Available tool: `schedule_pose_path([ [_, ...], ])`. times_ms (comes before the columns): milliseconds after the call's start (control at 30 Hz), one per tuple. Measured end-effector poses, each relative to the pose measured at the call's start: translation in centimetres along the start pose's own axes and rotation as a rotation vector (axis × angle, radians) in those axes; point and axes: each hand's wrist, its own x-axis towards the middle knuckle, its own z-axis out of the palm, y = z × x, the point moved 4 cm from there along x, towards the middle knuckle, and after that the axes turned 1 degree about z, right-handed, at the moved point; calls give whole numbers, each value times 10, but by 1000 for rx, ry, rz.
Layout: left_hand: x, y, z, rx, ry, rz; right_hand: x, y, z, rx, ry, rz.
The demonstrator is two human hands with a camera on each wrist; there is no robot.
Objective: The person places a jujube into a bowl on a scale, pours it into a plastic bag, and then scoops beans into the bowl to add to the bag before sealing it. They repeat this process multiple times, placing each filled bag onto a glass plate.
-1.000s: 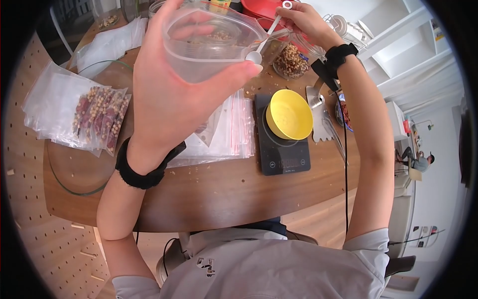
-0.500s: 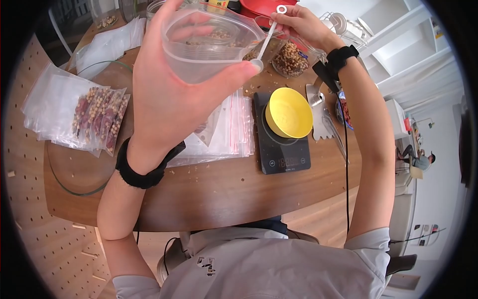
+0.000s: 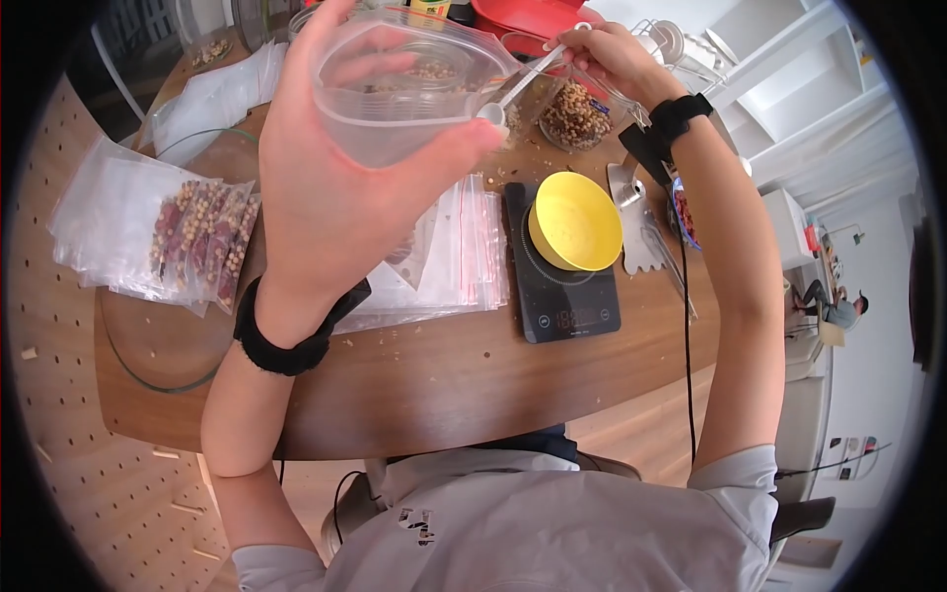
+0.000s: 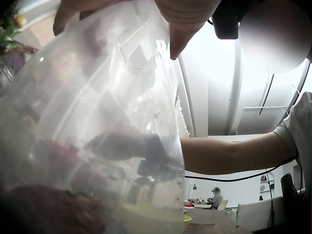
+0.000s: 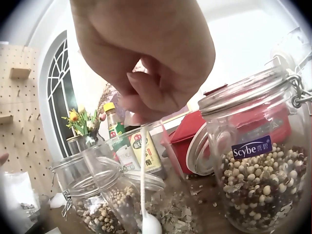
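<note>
My left hand (image 3: 340, 207) holds a clear zip bag (image 3: 380, 143) up, its mouth spread wide between thumb and fingers. A dark reddish lump (image 4: 53, 209) shows low in that bag in the left wrist view. My right hand (image 3: 614, 61) pinches a white long-handled spoon (image 3: 533, 77) by its ringed end. The spoon's bowl overlaps the bag's rim by my left thumb in the head view. In the right wrist view the spoon hangs downward, in front of a clear container (image 5: 178, 212) with pale flakes.
A yellow bowl (image 3: 577, 225) sits on a black kitchen scale (image 3: 567, 316). Filled bags (image 3: 202, 237) lie at left, flat bags (image 3: 464, 257) in the middle. A clip-top glass jar (image 5: 263, 180) of mixed grains and a red box (image 5: 187, 134) stand behind. A metal scraper (image 3: 636, 222) lies right.
The spoon has swung from steep to more slanted, its bowl moving left and up toward the bag's mouth. My left hand keeps its hold on the bag, nearly still.
</note>
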Motion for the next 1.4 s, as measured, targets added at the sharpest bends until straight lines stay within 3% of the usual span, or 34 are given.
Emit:
schedule_pose_path([
  [100,0,1,1,-12,-6,-14,-8,-8,10,-93,13,-68],
  [200,-2,1,2,-24,-11,-18,-9,-11,21,80,-27,-83],
  [300,-1,2,0,-10,-13,-9,-16,-22,23,32,-7,-77],
  [400,-1,3,0,-12,-8,-12,-33,-43,29,-34,-14,-191],
  [500,-1,2,0,-17,-7,-6,-22,-30,18,-232,-74,-125],
  [600,-1,2,-1,-24,-3,-5,-9,-10,10,-47,-118,-103],
  [700,-1,3,-1,-30,3,-12,-3,-2,-2,-17,-74,-31],
  [1000,-1,1,0,-20,3,-1,-8,0,2,-125,-73,-57],
  [1100,0,2,0,-9,-5,-15,-24,-18,13,-88,-132,-79],
  [1400,-1,0,-1,0,-7,0,-9,11,-12,166,-74,-2],
])
